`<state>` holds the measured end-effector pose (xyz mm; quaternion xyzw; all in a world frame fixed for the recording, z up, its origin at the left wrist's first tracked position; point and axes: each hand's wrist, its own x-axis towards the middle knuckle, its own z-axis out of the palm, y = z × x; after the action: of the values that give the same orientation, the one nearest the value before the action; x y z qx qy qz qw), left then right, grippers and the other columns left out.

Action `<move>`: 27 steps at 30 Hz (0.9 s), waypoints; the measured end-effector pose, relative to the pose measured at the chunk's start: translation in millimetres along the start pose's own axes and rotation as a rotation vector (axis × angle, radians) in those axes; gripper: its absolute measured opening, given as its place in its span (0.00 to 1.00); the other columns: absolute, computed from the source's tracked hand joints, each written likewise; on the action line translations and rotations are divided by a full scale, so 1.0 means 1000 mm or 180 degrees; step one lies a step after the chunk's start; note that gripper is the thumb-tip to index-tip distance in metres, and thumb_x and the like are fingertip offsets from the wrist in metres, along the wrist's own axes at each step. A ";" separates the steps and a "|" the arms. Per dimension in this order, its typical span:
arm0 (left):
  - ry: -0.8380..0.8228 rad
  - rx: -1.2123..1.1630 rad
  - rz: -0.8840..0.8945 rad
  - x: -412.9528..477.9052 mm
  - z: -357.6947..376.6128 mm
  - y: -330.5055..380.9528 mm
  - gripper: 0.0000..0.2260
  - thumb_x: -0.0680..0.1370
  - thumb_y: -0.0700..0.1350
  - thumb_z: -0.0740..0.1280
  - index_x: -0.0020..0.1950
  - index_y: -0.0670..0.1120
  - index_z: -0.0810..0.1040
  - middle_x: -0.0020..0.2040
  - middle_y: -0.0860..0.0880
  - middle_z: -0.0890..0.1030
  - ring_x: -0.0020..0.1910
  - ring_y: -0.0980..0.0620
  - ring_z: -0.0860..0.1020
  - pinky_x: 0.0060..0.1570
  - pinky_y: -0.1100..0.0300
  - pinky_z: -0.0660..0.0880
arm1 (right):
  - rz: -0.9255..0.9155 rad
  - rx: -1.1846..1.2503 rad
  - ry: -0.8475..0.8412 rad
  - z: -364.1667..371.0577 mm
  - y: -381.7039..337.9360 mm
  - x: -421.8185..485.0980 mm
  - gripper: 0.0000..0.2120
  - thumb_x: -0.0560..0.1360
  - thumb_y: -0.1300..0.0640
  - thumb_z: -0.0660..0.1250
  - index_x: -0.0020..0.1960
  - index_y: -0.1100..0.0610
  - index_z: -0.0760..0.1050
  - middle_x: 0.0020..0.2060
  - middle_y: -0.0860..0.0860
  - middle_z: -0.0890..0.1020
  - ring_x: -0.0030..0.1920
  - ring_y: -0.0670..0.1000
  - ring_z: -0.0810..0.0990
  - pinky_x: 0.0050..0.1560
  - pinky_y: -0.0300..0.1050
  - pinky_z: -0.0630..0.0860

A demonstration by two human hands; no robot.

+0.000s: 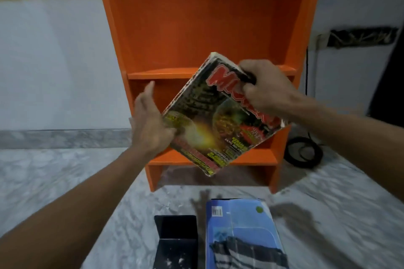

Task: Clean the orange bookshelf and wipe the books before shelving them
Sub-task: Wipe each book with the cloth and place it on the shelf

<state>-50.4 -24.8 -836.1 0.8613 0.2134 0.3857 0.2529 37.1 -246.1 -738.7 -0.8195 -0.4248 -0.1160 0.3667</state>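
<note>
An orange bookshelf [175, 17] stands on the floor against the wall, and the shelves I can see hold nothing. In front of it I hold a thick stack of magazines [209, 120] tilted, its dark cover bearing a red title. My right hand [266, 87] grips its top right edge. My left hand [150, 124] presses against its lower left edge, fingers spread. A blue book [238, 220] lies on the floor below, with a dark striped cloth [247, 253] draped over its near end.
A black metal bookend [175, 238] stands on the marble floor left of the blue book. A coiled black cable [303, 153] lies right of the shelf's base. White wall fills the left side.
</note>
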 end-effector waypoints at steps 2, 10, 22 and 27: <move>-0.0907 -0.0443 0.0066 0.009 -0.012 0.004 0.33 0.67 0.45 0.80 0.69 0.53 0.71 0.61 0.50 0.80 0.61 0.46 0.78 0.59 0.50 0.75 | -0.0247 -0.0389 -0.0203 -0.003 -0.018 0.015 0.06 0.78 0.65 0.63 0.49 0.55 0.76 0.42 0.48 0.80 0.40 0.46 0.77 0.42 0.47 0.78; -0.0991 -0.1733 -0.0582 0.027 -0.035 0.006 0.02 0.77 0.40 0.71 0.46 0.43 0.83 0.43 0.45 0.86 0.44 0.44 0.85 0.47 0.49 0.82 | -0.0042 -0.0570 0.1652 0.028 -0.025 0.059 0.35 0.71 0.47 0.75 0.73 0.52 0.64 0.69 0.53 0.69 0.68 0.53 0.66 0.68 0.45 0.63; -0.0464 -0.2306 -0.0801 0.102 -0.098 -0.002 0.08 0.77 0.40 0.71 0.56 0.43 0.82 0.50 0.49 0.85 0.53 0.49 0.82 0.61 0.46 0.75 | 0.1542 0.2104 -0.0024 0.084 -0.027 0.104 0.09 0.74 0.62 0.71 0.54 0.61 0.77 0.49 0.56 0.84 0.53 0.59 0.81 0.51 0.55 0.77; -0.0276 -0.1440 -0.0769 0.107 -0.089 -0.013 0.06 0.77 0.39 0.71 0.53 0.47 0.81 0.49 0.48 0.84 0.50 0.47 0.82 0.51 0.48 0.80 | 0.1275 0.2263 0.0347 0.073 -0.041 0.142 0.07 0.76 0.64 0.68 0.54 0.60 0.75 0.48 0.57 0.82 0.49 0.57 0.82 0.46 0.53 0.80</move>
<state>-55.7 69.9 -733.5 0.7668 0.2119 0.3534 0.4922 83.3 -93.4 -698.7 -0.7010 -0.2504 0.0683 0.6643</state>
